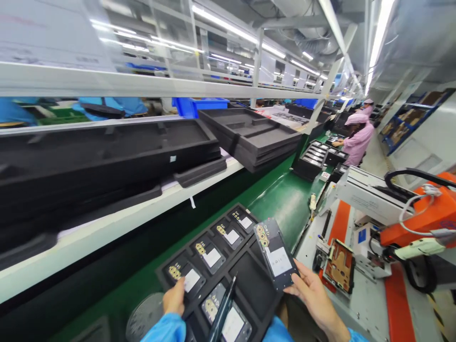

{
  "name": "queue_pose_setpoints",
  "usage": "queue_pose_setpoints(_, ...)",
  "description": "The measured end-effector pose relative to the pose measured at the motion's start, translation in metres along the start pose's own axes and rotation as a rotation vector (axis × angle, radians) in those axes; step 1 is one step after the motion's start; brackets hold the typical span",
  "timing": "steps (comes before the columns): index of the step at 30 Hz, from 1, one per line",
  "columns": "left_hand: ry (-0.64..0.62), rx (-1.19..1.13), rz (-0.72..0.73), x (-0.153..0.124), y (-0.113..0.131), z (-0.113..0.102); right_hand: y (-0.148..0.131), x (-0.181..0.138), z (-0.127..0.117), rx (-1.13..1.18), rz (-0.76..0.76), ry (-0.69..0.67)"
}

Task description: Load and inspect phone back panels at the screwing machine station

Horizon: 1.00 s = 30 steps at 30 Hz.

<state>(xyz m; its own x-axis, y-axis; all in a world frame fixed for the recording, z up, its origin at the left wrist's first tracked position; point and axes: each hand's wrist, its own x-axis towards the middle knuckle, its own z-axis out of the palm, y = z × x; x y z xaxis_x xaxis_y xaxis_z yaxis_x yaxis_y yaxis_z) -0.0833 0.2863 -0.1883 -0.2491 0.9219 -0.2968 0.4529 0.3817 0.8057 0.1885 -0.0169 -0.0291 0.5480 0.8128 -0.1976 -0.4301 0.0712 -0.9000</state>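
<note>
My right hand (313, 294) holds a dark phone back panel (276, 254) with gold camera rings and a white label, lifted just right of a black foam tray (249, 285). Several similar panels (210, 254) lie in the tray's pockets. My left hand (174, 298) grips the tray's near left edge, its fingers curled by a panel with a white sticker. Another thin dark panel (223, 311) stands on edge between my hands. Both my sleeves are blue.
The tray lies on a green conveyor belt (285, 199). Stacks of black foam trays (252, 135) sit on a white shelf at left. A fixture (338, 266) and an orange machine (423, 213) stand at right. A person in pink (358, 140) works farther along.
</note>
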Motion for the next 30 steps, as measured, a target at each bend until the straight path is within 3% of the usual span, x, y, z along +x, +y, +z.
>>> queue_pose_setpoints(7, -0.013, -0.046, -0.187, -0.009, 0.003, 0.000, 0.108, 0.025, -0.033, -0.307, 0.132, 0.000)
queue_pose_setpoints(11, -0.044, -0.080, -0.236, -0.016, 0.008, 0.002, 0.136, 0.032, -0.036, -0.471, 0.136, -0.005)
queue_pose_setpoints(13, -0.084, -0.097, -0.250, -0.020, 0.014, 0.004, 0.139, 0.035, -0.035, -0.643, 0.063, -0.066)
queue_pose_setpoints(16, -0.125, -0.150, -0.231, -0.026, 0.026, 0.001, 0.142, 0.038, -0.032, -1.065, -0.196, -0.138)
queue_pose_setpoints(20, -0.162, -0.291, -0.135, -0.045, 0.043, -0.018, 0.150, 0.037, -0.027, -1.467, -0.540, -0.078)
queue_pose_setpoints(24, -0.290, -0.489, -0.005, -0.081, 0.059, -0.043, 0.136, 0.035, -0.011, -1.329, -0.813, -0.078)
queue_pose_setpoints(30, -0.564, -0.747, 0.122, -0.153, 0.095, -0.079, 0.073, 0.023, 0.043, -1.104, -0.910, -0.142)
